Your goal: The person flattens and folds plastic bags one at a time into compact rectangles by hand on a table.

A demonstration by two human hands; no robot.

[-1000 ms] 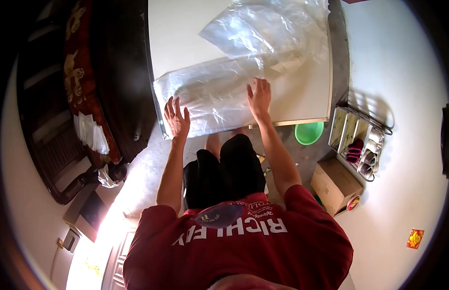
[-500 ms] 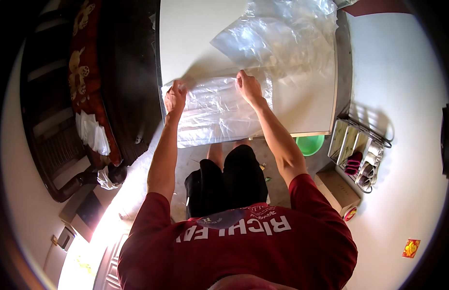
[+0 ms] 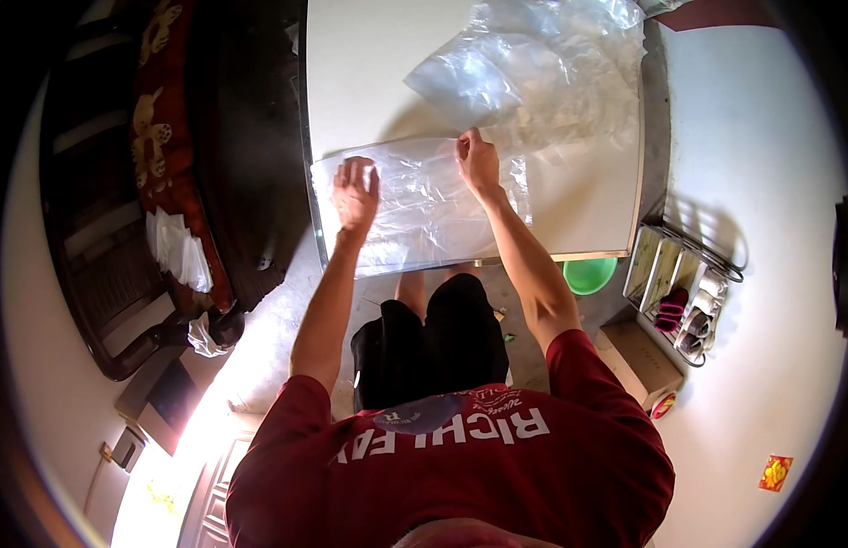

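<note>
A clear plastic bag (image 3: 415, 205) lies flat across the near part of the white table (image 3: 570, 205), its front edge hanging slightly over the side. My right hand (image 3: 479, 164) pinches the bag's far edge between thumb and fingers. Spread flat on the film at the left is my left hand (image 3: 355, 192), its fingers stretched out and pointing away from me. Beyond my hands, more crumpled clear plastic bags (image 3: 552, 73) cover the far right of the table.
Under the table's right corner stands a green basin (image 3: 588, 274). A shoe rack (image 3: 675, 283) and a cardboard box (image 3: 639, 361) sit by the right wall. Along the left is a dark wooden bench (image 3: 86, 301) with white plastic bags (image 3: 177, 251) on its seat.
My left hand has let go of the bag's far left edge, opened, and shifted right and nearer onto the film. The right hand keeps its pinch.
</note>
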